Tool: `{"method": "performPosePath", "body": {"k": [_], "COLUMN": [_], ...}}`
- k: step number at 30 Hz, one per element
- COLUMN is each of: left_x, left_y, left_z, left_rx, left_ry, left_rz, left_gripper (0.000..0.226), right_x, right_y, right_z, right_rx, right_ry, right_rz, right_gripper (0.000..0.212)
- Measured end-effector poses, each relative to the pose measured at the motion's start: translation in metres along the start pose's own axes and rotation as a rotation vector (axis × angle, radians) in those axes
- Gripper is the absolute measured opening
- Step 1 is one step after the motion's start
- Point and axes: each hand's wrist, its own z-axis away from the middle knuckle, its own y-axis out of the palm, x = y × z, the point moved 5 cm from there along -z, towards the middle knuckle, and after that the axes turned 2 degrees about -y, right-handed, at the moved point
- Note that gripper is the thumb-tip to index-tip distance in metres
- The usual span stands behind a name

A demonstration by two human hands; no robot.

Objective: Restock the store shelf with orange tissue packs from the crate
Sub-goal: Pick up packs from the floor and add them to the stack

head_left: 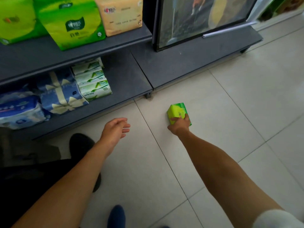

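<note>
A small green tissue pack [176, 111] sits on the tiled floor in front of the shelf unit. My right hand [180, 125] grips it from the near side, thumb on its left face and fingers over its right edge. My left hand [116, 129] hovers above the floor to the left, fingers relaxed and holding nothing. The dark grey shelf [126, 38] carries large green packs [72, 22] and a pale orange-beige pack [121, 14] on its upper level. No crate is in view.
The bottom shelf [128, 76] holds blue packs [60, 91], a white-and-green stack [93, 81] and bare room at its right end. A framed panel [202, 18] stands on a low grey base [197, 58] to the right. My dark shoes [82, 145] are on the floor.
</note>
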Motion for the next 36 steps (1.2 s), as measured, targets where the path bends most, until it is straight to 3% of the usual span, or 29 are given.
{"method": "performPosePath", "body": {"k": [3,7,11,14,19,22,25,32,36], "left_x": [0.007,0.016,0.022,0.023,0.025,0.029,0.034,0.031,0.025], "left_y": [-0.005,-0.017,-0.026,-0.028,-0.017,-0.013,-0.012,-0.019,-0.024], "left_z": [-0.004,-0.009,-0.011,-0.014,-0.013,-0.003,0.006,0.024,0.027], "left_rx": [-0.004,-0.019,-0.037,-0.046,-0.015,-0.014,-0.013,0.016,-0.013], "left_ry": [-0.009,-0.03,-0.061,-0.065,-0.085,-0.109,-0.13,-0.144,-0.114], "left_rz": [-0.016,-0.029,-0.004,0.002,-0.015,-0.027,-0.05,-0.05,-0.054], "left_gripper": [0.016,0.017,0.016,0.016,0.015,0.031,0.048,0.064,0.065], "right_x": [-0.013,-0.019,-0.02,-0.014,-0.009,-0.01,-0.006,0.011,0.022], "right_y": [-0.001,0.0,0.001,0.011,0.022,0.034,0.049,0.09,0.107], "right_z": [-0.006,-0.009,-0.02,-0.026,-0.014,0.0,0.022,0.065,0.079], "right_rx": [0.054,0.175,0.219,0.331,0.273,0.257,0.323,0.538,0.546], "right_ry": [0.103,0.164,0.214,0.162,0.18,0.161,0.124,-0.093,-0.113], "right_rz": [-0.081,0.066,0.149,0.189,0.208,0.105,0.154,0.394,0.269], "right_gripper": [0.051,0.047,0.056,0.065,0.08,0.079,0.081,0.117,0.133]}}
